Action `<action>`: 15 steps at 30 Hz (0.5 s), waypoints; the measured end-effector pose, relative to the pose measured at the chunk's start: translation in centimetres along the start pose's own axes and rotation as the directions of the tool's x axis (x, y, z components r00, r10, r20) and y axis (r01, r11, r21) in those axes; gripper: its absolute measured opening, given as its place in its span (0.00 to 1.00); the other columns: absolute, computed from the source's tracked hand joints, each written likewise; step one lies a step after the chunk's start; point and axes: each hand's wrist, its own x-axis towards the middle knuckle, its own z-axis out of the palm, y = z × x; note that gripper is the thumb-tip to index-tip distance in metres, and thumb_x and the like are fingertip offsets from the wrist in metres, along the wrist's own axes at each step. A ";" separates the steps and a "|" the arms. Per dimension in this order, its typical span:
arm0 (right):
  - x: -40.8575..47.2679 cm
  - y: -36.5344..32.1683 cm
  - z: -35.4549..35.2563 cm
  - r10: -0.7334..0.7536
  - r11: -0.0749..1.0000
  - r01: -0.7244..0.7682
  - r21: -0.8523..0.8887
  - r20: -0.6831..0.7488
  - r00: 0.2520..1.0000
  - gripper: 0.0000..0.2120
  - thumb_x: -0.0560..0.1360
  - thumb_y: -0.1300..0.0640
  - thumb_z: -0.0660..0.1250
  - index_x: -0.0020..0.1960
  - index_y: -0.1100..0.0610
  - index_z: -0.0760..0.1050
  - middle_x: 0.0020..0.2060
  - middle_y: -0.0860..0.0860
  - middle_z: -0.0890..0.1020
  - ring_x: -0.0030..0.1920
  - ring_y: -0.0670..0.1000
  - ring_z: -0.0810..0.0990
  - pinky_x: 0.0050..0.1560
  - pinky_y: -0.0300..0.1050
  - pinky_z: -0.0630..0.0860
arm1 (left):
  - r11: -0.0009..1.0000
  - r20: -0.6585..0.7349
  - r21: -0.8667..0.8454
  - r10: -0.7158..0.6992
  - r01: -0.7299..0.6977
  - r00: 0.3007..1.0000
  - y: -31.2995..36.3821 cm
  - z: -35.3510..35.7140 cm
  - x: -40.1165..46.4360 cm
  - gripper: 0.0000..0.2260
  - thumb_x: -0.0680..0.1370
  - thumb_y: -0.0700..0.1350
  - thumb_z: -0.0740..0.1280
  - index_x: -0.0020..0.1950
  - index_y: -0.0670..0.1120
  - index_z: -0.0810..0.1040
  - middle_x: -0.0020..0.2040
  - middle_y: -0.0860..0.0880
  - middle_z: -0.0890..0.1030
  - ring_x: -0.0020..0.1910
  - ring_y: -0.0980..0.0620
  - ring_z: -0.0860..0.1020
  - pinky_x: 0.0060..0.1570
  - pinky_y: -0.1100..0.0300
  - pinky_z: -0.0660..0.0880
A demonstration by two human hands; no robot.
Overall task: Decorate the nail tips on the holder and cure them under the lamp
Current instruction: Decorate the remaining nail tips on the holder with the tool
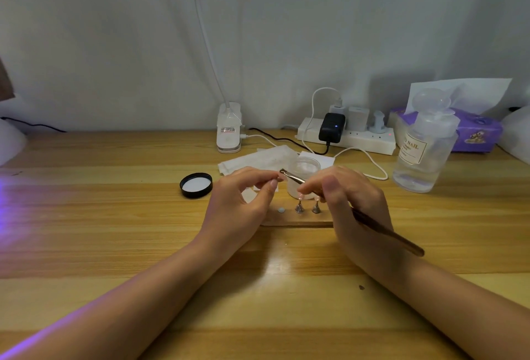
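With the thin brown metal-tipped brush (355, 214) gripped by the right hand (354, 201) and its tip pinched by the left hand (243, 201) above the wooden nail-tip holder (295, 220) on the counter (114, 216), the small stands could be knocked over.

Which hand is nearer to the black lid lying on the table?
Left. The left hand is just to the right of the black lid; the right hand, holding the brush, is farther right.
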 end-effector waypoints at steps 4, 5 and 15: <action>-0.1 0.1 0.1 0.013 1.000 -0.013 -0.020 0.012 1.000 0.22 0.79 0.46 0.49 0.41 0.53 0.79 0.36 0.42 0.79 0.41 0.41 0.78 0.43 0.52 0.74 | 1.000 0.005 -0.007 -0.023 0.023 1.000 -0.1 0.1 0.0 0.11 0.74 0.36 0.68 0.48 0.52 0.79 0.41 0.58 0.80 0.43 0.60 0.76 0.44 0.73 0.70; -0.2 0.1 0.0 0.019 1.000 -0.019 -0.020 -0.005 1.000 0.22 0.80 0.46 0.49 0.39 0.53 0.78 0.35 0.41 0.78 0.40 0.40 0.77 0.44 0.49 0.73 | 0.999 0.006 -0.011 -0.031 0.031 1.000 -0.1 0.1 0.0 0.10 0.74 0.36 0.68 0.48 0.52 0.80 0.42 0.57 0.81 0.44 0.59 0.76 0.45 0.72 0.70; 0.1 0.0 0.1 0.007 1.000 -0.006 -0.013 0.033 0.999 0.20 0.78 0.50 0.52 0.42 0.57 0.80 0.36 0.49 0.81 0.41 0.47 0.79 0.42 0.55 0.74 | 0.999 0.015 -0.019 -0.050 0.051 0.999 -0.1 0.1 0.1 0.10 0.74 0.36 0.67 0.47 0.52 0.80 0.42 0.56 0.81 0.44 0.58 0.76 0.45 0.71 0.71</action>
